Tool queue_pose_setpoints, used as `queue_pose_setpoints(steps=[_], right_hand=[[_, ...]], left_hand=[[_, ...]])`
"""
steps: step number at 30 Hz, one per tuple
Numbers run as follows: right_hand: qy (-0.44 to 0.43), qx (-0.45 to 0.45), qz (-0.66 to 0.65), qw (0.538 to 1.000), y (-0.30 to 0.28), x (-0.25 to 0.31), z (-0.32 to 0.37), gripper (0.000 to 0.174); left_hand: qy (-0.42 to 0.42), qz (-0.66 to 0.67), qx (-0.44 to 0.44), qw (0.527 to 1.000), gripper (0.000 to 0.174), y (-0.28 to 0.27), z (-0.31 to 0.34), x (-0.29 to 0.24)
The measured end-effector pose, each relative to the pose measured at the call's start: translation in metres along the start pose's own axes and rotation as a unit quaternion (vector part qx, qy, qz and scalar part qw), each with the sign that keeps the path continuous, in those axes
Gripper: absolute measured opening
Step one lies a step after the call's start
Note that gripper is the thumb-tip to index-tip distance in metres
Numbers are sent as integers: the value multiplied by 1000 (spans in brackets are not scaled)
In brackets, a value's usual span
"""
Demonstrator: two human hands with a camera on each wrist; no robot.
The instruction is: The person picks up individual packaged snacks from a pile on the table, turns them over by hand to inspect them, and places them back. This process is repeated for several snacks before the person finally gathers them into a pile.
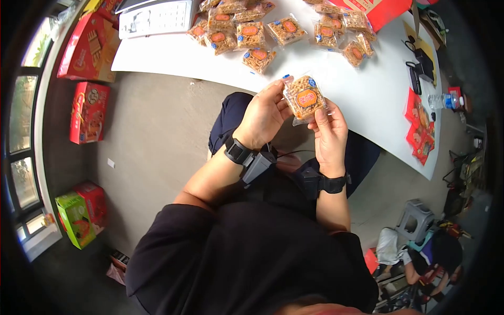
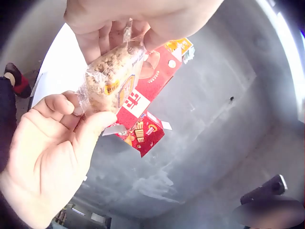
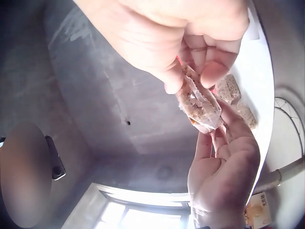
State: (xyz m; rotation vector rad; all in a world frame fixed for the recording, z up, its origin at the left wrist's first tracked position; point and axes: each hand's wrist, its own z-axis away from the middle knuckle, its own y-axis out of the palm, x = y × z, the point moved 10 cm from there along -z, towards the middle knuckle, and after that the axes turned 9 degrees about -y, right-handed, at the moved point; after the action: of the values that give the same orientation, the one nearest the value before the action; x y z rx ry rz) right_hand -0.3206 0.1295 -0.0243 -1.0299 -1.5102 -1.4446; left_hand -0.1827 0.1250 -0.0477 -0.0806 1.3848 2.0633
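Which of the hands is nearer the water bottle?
Right. The right hand grips the packet on the water bottle side; the left hand grips its opposite edge, farther off.

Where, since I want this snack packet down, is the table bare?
Bare on the white table: the near strip in front of the packet piles, and the patch between snack packet and red wrappers. Crowded along the far edge.

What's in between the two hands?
A clear-wrapped snack pack, pinched by the left hand and right hand; the head view shows it.
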Motion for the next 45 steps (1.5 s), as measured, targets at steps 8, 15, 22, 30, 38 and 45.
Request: queue_pose_setpoints(steps=[8, 15, 22, 30, 38, 45], right_hand=[[6, 6, 2, 1000, 10, 0, -9, 35], [-130, 23, 208, 969, 25, 20, -12, 37], [-368, 152, 501, 768, 74, 53, 13, 50], [-244, 106, 343, 901, 49, 37, 0, 46], [-53, 2, 113, 992, 15, 18, -16, 29], [-24, 22, 98, 995, 18, 11, -21, 33]], left_hand=[[21, 58, -3, 998, 31, -9, -6, -5], [2, 69, 37, 997, 34, -8, -12, 0], [-58, 167, 125, 976, 55, -2, -12, 8], [-44, 99, 111, 988, 44, -1, -12, 7], [-35, 5, 95, 995, 40, 1, -8, 6], [33, -73, 133, 988, 56, 13, -4, -3]])
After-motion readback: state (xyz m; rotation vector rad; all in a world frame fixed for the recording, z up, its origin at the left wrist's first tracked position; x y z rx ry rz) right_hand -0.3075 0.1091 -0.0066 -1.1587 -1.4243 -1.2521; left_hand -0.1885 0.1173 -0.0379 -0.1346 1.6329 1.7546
